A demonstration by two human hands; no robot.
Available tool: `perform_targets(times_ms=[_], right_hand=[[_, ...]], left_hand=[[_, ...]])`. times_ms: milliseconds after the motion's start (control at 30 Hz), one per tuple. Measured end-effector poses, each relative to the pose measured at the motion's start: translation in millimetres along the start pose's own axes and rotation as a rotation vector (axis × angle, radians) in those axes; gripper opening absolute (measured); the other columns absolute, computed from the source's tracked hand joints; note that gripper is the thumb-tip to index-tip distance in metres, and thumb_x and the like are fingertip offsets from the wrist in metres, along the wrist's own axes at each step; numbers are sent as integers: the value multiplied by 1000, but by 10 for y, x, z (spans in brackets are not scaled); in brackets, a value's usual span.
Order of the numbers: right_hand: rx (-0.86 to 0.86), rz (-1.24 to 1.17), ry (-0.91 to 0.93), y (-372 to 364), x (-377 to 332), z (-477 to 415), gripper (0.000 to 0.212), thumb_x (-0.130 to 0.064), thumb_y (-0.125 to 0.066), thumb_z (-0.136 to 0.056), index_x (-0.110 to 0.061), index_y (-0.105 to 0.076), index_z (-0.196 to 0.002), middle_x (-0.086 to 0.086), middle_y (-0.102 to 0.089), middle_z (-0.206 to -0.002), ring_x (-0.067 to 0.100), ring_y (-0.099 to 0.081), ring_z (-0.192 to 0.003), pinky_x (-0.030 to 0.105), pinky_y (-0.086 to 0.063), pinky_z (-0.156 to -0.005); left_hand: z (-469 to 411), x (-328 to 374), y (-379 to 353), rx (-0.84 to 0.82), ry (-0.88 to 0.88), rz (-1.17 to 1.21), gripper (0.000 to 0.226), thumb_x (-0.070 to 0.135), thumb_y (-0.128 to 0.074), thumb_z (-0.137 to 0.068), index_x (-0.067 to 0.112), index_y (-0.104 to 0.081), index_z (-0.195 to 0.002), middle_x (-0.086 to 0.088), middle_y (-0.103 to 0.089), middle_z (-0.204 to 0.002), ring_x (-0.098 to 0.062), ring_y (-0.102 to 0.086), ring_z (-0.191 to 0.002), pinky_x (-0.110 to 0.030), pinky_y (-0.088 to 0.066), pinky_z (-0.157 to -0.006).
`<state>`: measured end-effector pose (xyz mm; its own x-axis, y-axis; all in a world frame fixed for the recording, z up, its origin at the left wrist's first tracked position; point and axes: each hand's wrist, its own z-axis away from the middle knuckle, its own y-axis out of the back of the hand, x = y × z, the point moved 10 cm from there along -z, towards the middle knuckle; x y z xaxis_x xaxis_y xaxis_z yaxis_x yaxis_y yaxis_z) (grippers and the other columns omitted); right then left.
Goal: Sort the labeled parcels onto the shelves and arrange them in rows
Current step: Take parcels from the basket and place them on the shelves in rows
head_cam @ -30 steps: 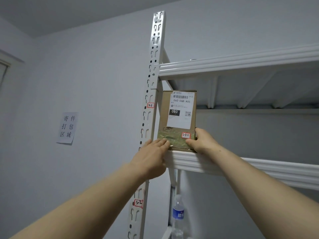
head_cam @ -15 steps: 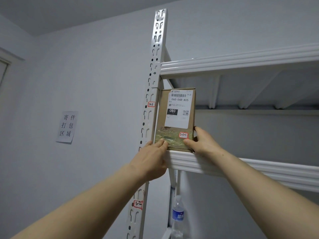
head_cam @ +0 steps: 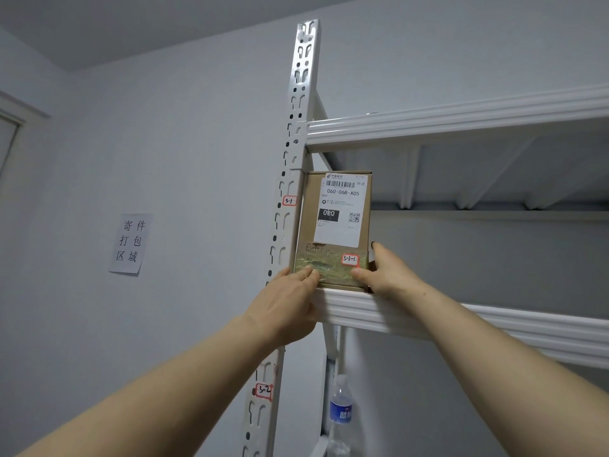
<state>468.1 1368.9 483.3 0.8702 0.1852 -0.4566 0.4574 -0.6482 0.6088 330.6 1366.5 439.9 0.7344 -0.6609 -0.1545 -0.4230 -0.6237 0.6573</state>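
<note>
The parcel is set upright against the post, pressed by the flat left hand and pinched by the right hand, apparently to start a row.

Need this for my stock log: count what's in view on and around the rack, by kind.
Brown cardboard parcel: 1
Red-bordered handwritten tags: 3
White printed shipping label: 1
Clear plastic water bottle with blue label: 1
White paper wall sign: 1
Total: 7
</note>
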Motion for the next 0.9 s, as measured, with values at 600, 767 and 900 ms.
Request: perform_targets(times_ms=[600,767,900], right_hand=[[148,-145,-67,153,64,139,81,-36,-70,-84,-2,-22,-140,19,-47,-137,30,-47,-126,32,-38,-95],[216,-337,2,220,90,341,83,-25,-71,-84,-5,-22,-147,15,-46,-139,25,-49,-125,34,-40,-105],[315,-338,66,340,183,720,60,-8,-63,-88,-5,-37,-142,14,-46,-137,19,-54,-116,28,-43,-101]], left_hand=[[134,16,138,40,78,18,45,19,-41,-93,15,-44,-137,1,-45,-144,-22,-43,-128,-29,-34,-105],[166,245,218,64,59,40,44,23,-44,-92,19,-47,-136,3,-48,-139,-20,-44,-125,-29,-37,-98],[243,509,148,-2,36,80,49,23,-45,-94,19,-40,-142,3,-46,-141,-18,-41,-128,-31,-38,-98]])
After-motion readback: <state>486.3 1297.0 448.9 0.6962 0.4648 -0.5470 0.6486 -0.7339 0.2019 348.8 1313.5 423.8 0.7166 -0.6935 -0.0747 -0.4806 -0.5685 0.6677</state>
